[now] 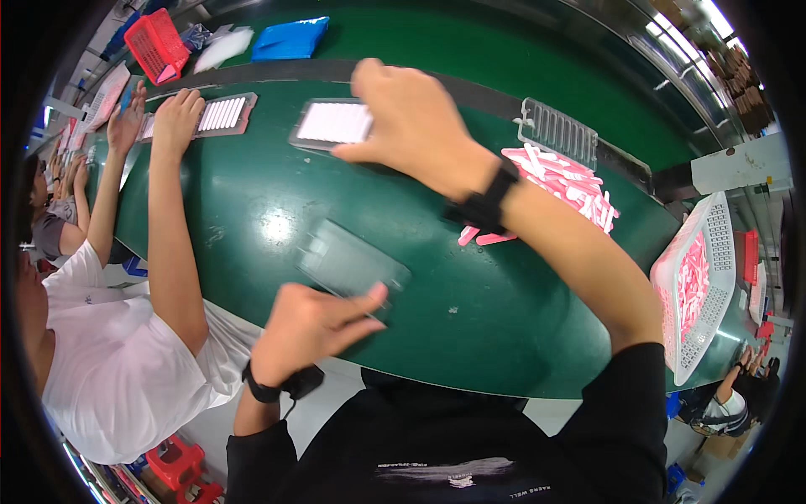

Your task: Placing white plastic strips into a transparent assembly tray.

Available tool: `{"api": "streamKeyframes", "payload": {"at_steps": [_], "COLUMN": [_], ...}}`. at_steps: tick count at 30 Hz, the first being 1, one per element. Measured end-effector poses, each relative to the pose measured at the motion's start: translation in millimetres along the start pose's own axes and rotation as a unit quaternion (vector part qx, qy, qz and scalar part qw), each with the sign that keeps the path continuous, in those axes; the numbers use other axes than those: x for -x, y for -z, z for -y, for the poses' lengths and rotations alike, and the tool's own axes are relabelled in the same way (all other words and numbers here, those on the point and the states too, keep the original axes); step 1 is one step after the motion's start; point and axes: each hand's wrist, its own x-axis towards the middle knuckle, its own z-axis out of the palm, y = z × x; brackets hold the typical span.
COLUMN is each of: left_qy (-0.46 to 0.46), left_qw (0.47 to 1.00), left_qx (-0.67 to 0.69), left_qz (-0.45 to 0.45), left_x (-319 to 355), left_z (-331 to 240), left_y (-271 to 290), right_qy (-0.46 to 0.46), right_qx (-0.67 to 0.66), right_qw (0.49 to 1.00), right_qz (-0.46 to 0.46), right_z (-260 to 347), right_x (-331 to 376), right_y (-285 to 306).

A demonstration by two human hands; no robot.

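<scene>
My left hand [315, 328] pinches the near edge of a clear plastic tray [353, 259], which is smeared by motion above the green table. Farther forward, my right hand [411, 109] reaches across and grips the right end of a tray filled with white strips [334, 123]; its fingertips are partly hidden behind the hand. The strips lie side by side in a neat row. Beyond my right wrist spreads a loose pile of pink and white strips [567, 189], partly covered by my forearm. An unfilled clear slotted tray [558, 133] rests against the pile's far side.
On my left a co-worker's hands [176, 118] are at another tray of white strips [225, 114]. A white perforated basket [720, 252] of pink strips stands at the right edge. A red basket [153, 40] and a blue plastic packet [290, 38] lie beyond the dark ledge.
</scene>
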Motion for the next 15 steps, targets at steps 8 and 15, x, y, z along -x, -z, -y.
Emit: {"api": "streamKeyframes", "payload": {"at_steps": [8, 15], "left_qy": [-0.101, -0.213], "left_qw": [0.966, 0.962], "left_qx": [-0.159, -0.048], "left_qz": [0.175, 0.165], "left_x": [-33, -86], "left_z": [-55, -57], "left_y": [-13, -53], "right_qy": [-0.046, -0.032], "right_qx": [-0.028, 0.059], "right_qw": [0.998, 0.998], "right_qz": [0.027, -0.001], "right_z": [21, -31], "right_x": [-40, 55], "right_y": [-46, 78]}}
